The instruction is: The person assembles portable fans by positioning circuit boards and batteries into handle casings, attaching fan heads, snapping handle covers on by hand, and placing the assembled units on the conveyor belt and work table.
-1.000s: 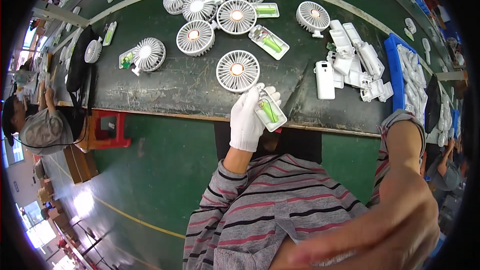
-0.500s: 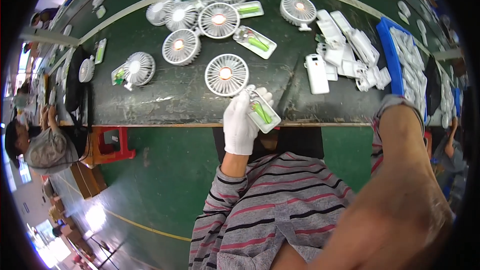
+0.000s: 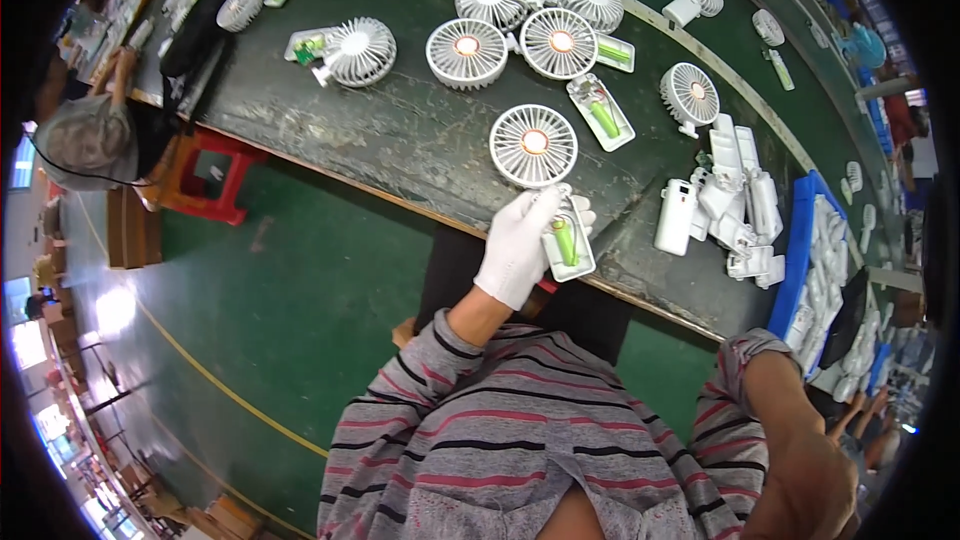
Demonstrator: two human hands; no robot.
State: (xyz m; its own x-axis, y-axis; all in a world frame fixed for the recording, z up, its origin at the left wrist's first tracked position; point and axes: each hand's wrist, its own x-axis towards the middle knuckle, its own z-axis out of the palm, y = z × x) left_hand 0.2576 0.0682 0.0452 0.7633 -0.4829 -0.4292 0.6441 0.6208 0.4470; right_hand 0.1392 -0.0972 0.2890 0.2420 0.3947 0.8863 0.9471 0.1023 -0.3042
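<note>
Factory assembly line. Long green workbench covered in small white fans, a blue parts tray, co-workers seated alongside.

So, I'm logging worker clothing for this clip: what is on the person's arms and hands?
The left hand wears a white fabric glove. Both arms have grey sleeves with red and black stripes. The right sleeve is pushed up; the right hand is bare, close to the camera.

A white open fan handle half with a green battery inside, tilted, above the table's near edge
</note>
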